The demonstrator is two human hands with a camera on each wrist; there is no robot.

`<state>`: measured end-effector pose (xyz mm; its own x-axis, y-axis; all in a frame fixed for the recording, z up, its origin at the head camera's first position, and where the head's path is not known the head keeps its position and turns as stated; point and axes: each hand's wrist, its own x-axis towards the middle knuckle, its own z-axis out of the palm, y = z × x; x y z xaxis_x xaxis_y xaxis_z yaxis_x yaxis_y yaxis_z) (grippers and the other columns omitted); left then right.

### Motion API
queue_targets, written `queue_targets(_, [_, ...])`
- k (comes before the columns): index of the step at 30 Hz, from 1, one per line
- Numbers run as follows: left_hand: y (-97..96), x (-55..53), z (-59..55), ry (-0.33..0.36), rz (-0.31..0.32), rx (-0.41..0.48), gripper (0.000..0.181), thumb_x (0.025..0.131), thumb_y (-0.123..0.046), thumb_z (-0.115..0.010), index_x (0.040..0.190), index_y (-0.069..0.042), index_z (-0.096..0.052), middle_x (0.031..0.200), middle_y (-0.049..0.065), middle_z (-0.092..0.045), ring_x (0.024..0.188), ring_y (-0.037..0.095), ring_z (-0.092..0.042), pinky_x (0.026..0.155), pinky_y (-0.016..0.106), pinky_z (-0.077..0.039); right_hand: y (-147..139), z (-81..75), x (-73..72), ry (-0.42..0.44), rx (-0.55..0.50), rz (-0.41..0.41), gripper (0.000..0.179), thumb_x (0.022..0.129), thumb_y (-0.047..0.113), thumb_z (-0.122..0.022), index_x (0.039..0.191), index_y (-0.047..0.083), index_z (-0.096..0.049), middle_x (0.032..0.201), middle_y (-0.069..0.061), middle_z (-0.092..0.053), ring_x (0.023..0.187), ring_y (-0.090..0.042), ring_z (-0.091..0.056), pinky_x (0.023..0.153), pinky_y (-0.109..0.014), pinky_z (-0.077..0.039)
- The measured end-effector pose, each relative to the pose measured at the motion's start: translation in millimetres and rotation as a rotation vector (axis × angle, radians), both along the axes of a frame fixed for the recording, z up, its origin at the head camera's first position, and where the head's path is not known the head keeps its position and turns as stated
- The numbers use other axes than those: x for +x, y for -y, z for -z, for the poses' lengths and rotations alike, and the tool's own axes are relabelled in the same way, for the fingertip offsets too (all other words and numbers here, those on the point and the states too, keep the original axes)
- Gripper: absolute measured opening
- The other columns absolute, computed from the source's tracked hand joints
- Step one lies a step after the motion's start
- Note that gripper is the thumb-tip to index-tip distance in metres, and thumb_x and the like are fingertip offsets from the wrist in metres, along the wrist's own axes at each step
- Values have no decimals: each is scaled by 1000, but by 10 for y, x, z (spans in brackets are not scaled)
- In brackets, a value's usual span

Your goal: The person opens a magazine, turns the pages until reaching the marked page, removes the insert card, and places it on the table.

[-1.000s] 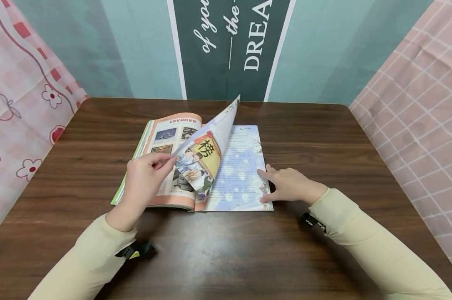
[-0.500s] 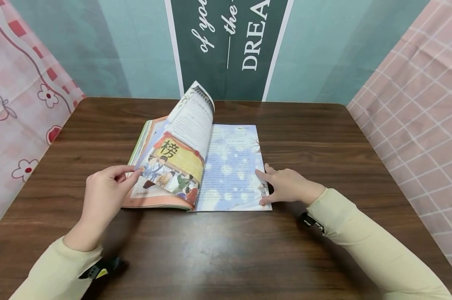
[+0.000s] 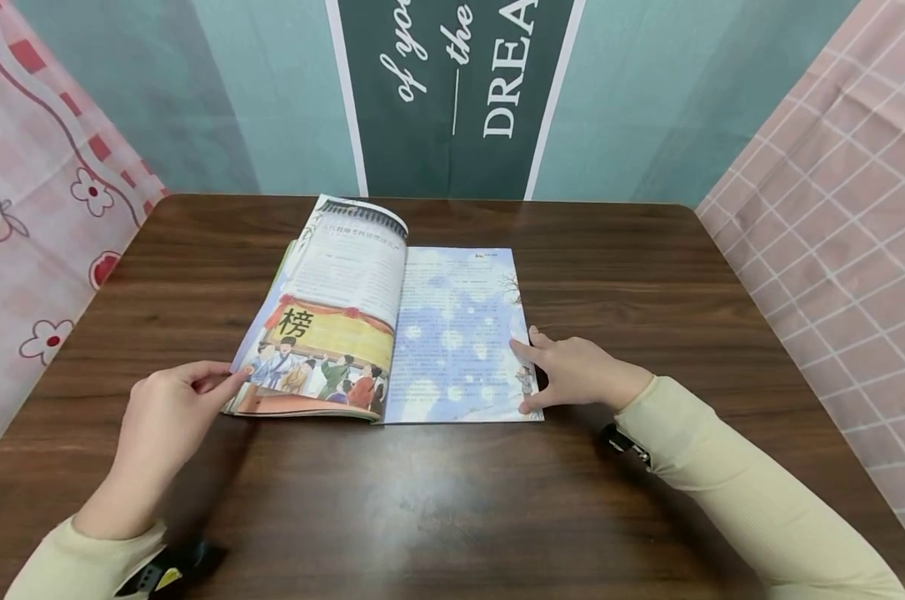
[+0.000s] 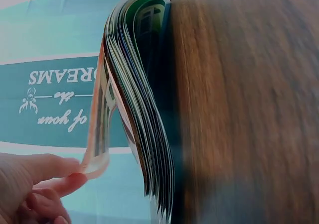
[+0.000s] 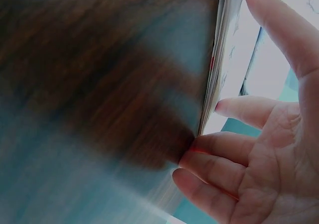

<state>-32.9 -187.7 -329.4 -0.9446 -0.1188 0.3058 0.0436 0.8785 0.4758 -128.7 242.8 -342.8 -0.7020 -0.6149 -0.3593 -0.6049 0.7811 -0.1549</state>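
Note:
An open magazine [image 3: 460, 333] lies on the table, its right page pale blue with white spots. My left hand [image 3: 163, 417] pinches the lower left corner of a page [image 3: 325, 342] with a yellow banner and painted figures. That page bows over the left side, its top still raised. In the left wrist view, thumb and finger hold the page [image 4: 98, 129] apart from the thick stack of pages [image 4: 137, 89]. My right hand [image 3: 576, 371] rests at the right edge, thumb and forefinger on the blue page. The right wrist view shows its other fingers [image 5: 219, 171] fairly straight beside the magazine's edge [image 5: 215, 59].
The dark wooden table [image 3: 452, 508] runs around the magazine on all sides. Behind it hangs a teal cloth [image 3: 287, 100] with white lettering. Patterned pink cloths stand at left [image 3: 40, 208] and right [image 3: 820, 208]. Both wrists carry black straps [image 3: 627, 446].
My left hand has drawn the pinched page leftward and down, from upright near the middle to over the left side. The right hand has stayed at the right edge.

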Motion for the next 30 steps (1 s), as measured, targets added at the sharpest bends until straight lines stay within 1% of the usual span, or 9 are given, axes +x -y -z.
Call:
queue_targets(7, [63, 22, -15, 249, 36, -56, 31, 84, -31, -69, 90, -1, -72, 50, -5, -48, 49, 14, -38, 44, 31, -28, -5, -10, 12, 7, 2, 10, 95, 74, 60, -67, 144, 6, -33, 139, -35, -29, 39, -17, -39, 52, -33, -40])
queue_targets(11, [106, 39, -36, 376, 49, -90, 35, 85, -38, -65, 93, -5, -73, 59, 0, -59, 55, 18, -47, 45, 33, -33, 4, -10, 20, 28, -4, 4, 96, 73, 61, -67, 145, 6, -32, 140, -34, -28, 40, -16, -39, 53, -32, -41])
queue_targets(13, [133, 33, -52, 411, 47, -103, 38, 86, -41, -63, 96, -5, -73, 68, 6, -65, 58, 22, -52, 44, 34, -34, 9, -10, 20, 29, -7, 3, 97, 72, 61, -67, 145, 7, -32, 141, -34, -28, 40, -15, -39, 54, -32, -41])
queue_targets(16, [132, 12, -77, 411, 42, -116, 42, 87, -43, -62, 100, -4, -72, 80, 14, -68, 65, 31, -58, 43, 37, -35, 11, -13, 15, 14, -2, 2, 97, 72, 61, -68, 145, 7, -33, 140, -34, -29, 40, -15, -39, 53, -32, -41])
queue_targets(18, [109, -5, -96, 386, 44, -116, 43, 87, -43, -61, 102, -5, -72, 77, 14, -68, 66, 32, -59, 42, 37, -35, 11, -15, 9, 4, 3, 2, 97, 71, 61, -68, 144, 7, -34, 140, -34, -29, 41, -15, -39, 54, -32, -41])
queue_targets(20, [59, -15, -112, 339, 50, -106, 39, 88, -41, -62, 101, -5, -72, 63, 8, -63, 61, 29, -55, 42, 36, -33, 11, -18, 4, -5, 9, -4, 97, 71, 62, -68, 144, 7, -34, 140, -34, -30, 42, -15, -41, 56, -34, -43])
queue_targets(22, [-2, -28, -126, 281, 67, -97, 35, 88, -37, -63, 100, -5, -73, 49, 0, -52, 52, 23, -47, 41, 34, -29, 8, -20, -1, 3, 9, -4, 97, 71, 62, -68, 144, 7, -34, 140, -34, -29, 43, -16, -43, 57, -35, -44])
queue_targets(25, [-112, -52, -130, 194, 116, -84, 29, 86, -32, -66, 96, -5, -74, 44, -8, -40, 48, 15, -37, 42, 32, -26, 1, -23, -6, 9, 7, -7, 99, 70, 63, -68, 144, 7, -34, 140, -35, -29, 46, -17, -47, 59, -36, -45])
queue_targets(30, [-321, -100, -145, 121, 202, -53, 21, 83, -26, -71, 90, -7, -75, 57, -4, -58, 52, 13, -42, 46, 33, -32, -22, -25, -12, 24, 4, -19, 100, 69, 63, -69, 144, 6, -34, 140, -35, -29, 50, -18, -50, 61, -36, -46])
